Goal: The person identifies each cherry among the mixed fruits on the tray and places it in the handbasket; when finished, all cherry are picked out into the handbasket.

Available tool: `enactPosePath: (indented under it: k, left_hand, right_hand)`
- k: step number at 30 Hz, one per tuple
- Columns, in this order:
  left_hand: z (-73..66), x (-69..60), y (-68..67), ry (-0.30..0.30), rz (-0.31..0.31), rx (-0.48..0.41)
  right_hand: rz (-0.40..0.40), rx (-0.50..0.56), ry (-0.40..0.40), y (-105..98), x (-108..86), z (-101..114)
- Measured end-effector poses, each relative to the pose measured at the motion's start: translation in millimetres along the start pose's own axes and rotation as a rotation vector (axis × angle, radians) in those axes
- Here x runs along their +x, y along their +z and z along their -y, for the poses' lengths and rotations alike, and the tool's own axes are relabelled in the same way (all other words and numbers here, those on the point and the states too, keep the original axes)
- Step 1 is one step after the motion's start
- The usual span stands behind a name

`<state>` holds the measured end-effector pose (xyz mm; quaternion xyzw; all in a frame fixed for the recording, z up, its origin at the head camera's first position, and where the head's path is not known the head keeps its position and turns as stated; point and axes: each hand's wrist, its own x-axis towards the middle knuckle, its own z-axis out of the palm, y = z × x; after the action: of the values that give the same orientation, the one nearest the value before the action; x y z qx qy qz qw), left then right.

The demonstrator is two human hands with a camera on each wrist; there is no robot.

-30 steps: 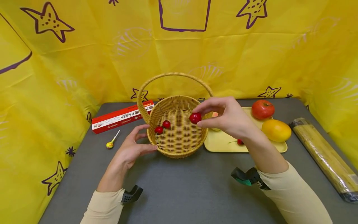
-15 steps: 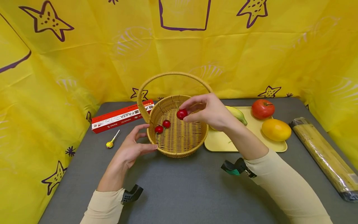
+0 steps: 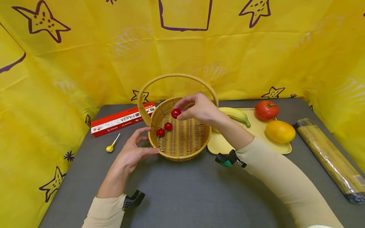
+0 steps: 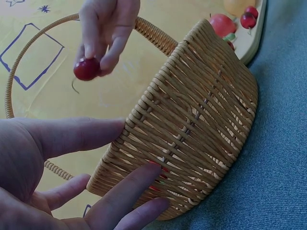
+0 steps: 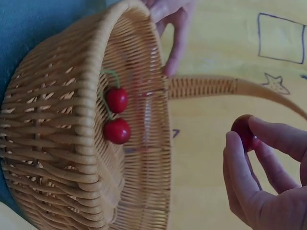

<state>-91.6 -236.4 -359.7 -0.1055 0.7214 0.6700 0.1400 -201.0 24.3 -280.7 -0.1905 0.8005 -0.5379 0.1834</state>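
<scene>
The wicker basket (image 3: 182,155) holds two red cherries (image 3: 168,126) at its left side. Over its inside, my right hand (image 3: 199,108) pinches another cherry (image 3: 176,113) between thumb and fingers; in the left wrist view that cherry (image 4: 87,69) has a thin stem hanging down. The right wrist view shows it above the rim, apart from the cherries (image 5: 117,131) inside. My left hand (image 3: 132,153) rests on the basket's left rim, its thumb and fingers spread and touching the wicker wall (image 4: 192,115).
Behind on the left lies a red and white pasta box (image 3: 122,119), with a lollipop (image 3: 110,148) before it. A cream tray (image 3: 225,147) on the right bears a banana (image 3: 235,114), a tomato (image 3: 266,110) and a mango (image 3: 280,131). Farther right is a long wrapped pack (image 3: 330,158).
My right hand has moved left with its cherry, from the basket's right rim to over its inside, uncovering the banana. My left hand has stayed at the rim.
</scene>
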Motion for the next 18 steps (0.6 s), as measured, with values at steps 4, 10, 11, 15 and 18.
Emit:
enactPosePath:
  k: [4, 10, 11, 15, 18]
  left_hand:
    - [-0.6, -1.2, -0.9, -0.005, 0.001, 0.004]
    - [-0.7, -1.6, -1.0, 0.004, 0.003, -0.003]
    - [-0.6, -1.6, -1.0, 0.005, 0.003, -0.003]
    - [-0.1, -1.7, -0.6, 0.01, 0.001, -0.009]
    - [0.3, -1.3, -0.6, 0.015, 0.003, -0.014]
  right_hand:
    - [0.017, -0.03, 0.028, 2.8, 10.0, -1.0]
    - [0.049, 0.0, 0.072, 7.3, 24.0, 0.3]
    - [0.052, 0.004, 0.082, 8.3, 26.3, 0.7]
    - [0.064, 0.027, 0.127, 12.5, 35.3, 2.9]
    - [0.072, 0.022, 0.146, 15.0, 41.3, 4.1]
